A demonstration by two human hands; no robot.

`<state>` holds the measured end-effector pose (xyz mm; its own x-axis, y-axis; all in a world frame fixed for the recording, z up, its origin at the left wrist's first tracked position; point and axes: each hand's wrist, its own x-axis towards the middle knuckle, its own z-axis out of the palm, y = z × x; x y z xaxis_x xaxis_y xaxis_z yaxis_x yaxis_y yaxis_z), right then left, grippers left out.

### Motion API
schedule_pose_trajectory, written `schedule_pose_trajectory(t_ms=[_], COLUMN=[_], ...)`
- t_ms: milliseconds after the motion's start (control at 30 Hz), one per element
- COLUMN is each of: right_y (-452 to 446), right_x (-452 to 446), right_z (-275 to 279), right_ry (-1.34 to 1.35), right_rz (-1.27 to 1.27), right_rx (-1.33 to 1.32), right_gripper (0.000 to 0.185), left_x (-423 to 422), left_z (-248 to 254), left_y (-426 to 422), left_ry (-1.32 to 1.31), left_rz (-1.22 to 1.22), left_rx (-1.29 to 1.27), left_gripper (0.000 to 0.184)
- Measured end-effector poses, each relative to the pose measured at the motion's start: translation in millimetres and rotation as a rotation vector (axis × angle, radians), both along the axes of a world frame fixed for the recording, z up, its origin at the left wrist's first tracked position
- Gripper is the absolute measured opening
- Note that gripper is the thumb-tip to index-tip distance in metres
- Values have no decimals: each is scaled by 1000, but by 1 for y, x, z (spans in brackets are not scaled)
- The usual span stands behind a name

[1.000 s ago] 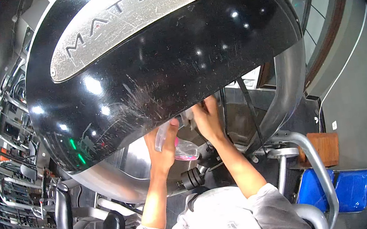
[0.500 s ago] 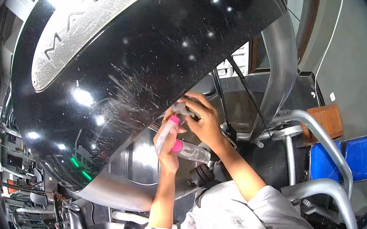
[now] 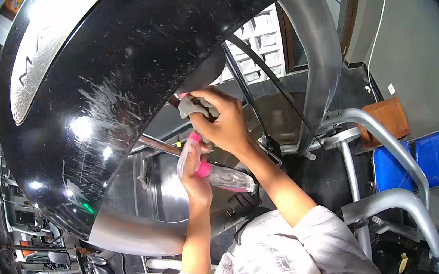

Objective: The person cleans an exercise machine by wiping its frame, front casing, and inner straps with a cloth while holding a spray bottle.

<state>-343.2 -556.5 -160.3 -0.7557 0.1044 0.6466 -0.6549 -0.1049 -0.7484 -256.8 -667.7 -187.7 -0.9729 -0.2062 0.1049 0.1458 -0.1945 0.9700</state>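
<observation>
My left hand (image 3: 196, 179) is wrapped round a clear spray bottle (image 3: 231, 180) with a pink collar and pink nozzle. The bottle is tilted, its base pointing to the lower right. Just above it, my right hand (image 3: 226, 122) grips a crumpled grey cloth (image 3: 192, 107). The cloth is at the lower edge of a large glossy black panel (image 3: 148, 47), which carries pale scratches and smears. Whether cloth and panel touch, I cannot tell.
A curved silver tube (image 3: 138, 233) runs below the panel. Grey bent rails (image 3: 384, 207), a blue padded seat (image 3: 437, 157) and a wooden box (image 3: 386, 121) stand to the right. Gym machines (image 3: 44, 268) fill the lower left.
My right hand with the cloth has moved up and left, away from the bottle's nozzle. The panel has shifted left and up in view. My left hand keeps hold of the bottle.
</observation>
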Motion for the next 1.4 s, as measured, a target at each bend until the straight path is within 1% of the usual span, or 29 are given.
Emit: schedule_pose_trajectory(t_ms=[67,100,167,233,367,433,467,567,600,633,700,733,800,833,867,900,933,967,1033,1067,1100,1133,1167,1200,1233,1267,1300,1367,1400], right_y=[-1,-1,-7,-9,-4,2,5,15,8,7,14,12,11,11,9,7,5,8,15,15,14,15,18,20,21,23,24,28,29], right_x=[-1,-2,7,11,17,19,19,15,2,-3,3,4,11,16,18,18,19,21,29,33,36,38,41,42,42,40,37,28,23], right_z=[-17,-28,-61,-93,-163,-179,-179,-128,-126,-126,-85,-78,-80,-82,-93,-115,-137,-153,-187,-213,-242,-258,-260,-261,-262,-252,-237,-200,-184], right_ry=[68,139,-4,-116,-161,-200,-233,-269,-170,-171,-226,-258,-275,-288,-292,-252,-208,-208,-347,-351,-389,-427,-431,-511,-591,-533,-537,-604,-611], right_rz=[16,36,62,47,34,129,142,181,187,188,250,294,269,243,244,172,100,101,143,143,78,11,8,52,97,103,102,272,287], right_rx=[-17,-29,-10,41,110,126,146,174,158,158,46,-40,-39,-37,-36,36,107,107,225,225,318,411,411,372,331,320,316,182,142], right_gripper=[33,32,35,35,33,31,28,27,31,31,32,33,34,36,36,36,37,37,37,37,38,38,38,37,36,36,36,37,37], left_x=[2,2,4,-4,-12,-14,-14,-12,-11,-11,-8,-9,-7,-8,-9,-11,-12,-12,-12,-12,-13,-13,-12,-12,-12,-11,-10,-10,-11], left_z=[4,3,-1,-2,-11,-17,-19,-20,-19,-19,-18,-17,-16,-19,-23,-25,-26,-27,-29,-30,-32,-34,-37,-38,-40,-42,-43,-52,-60], left_y=[9,8,6,4,-3,-5,-3,2,3,3,1,1,0,-2,-5,-7,-6,-4,-4,-4,-4,-3,-2,-1,1,8,12,10,5], left_ry=[18,16,-2,17,74,87,56,-9,-42,-43,-6,-7,28,23,57,90,88,62,28,-33,-93,-95,-124,-152,-154,-174,-195,-171,-120], left_rz=[75,74,142,142,114,83,109,125,109,110,66,67,92,94,52,9,11,28,46,9,-30,-33,-84,-135,-138,-100,-61,-60,-53], left_rx=[145,142,116,116,154,108,123,117,97,97,99,99,9,11,17,24,26,31,34,107,181,181,165,148,147,131,115,118,61], left_gripper=[47,47,44,43,38,36,36,37,37,37,54,54,41,41,47,55,55,53,52,51,49,49,39,34,34,32,31,29,31])
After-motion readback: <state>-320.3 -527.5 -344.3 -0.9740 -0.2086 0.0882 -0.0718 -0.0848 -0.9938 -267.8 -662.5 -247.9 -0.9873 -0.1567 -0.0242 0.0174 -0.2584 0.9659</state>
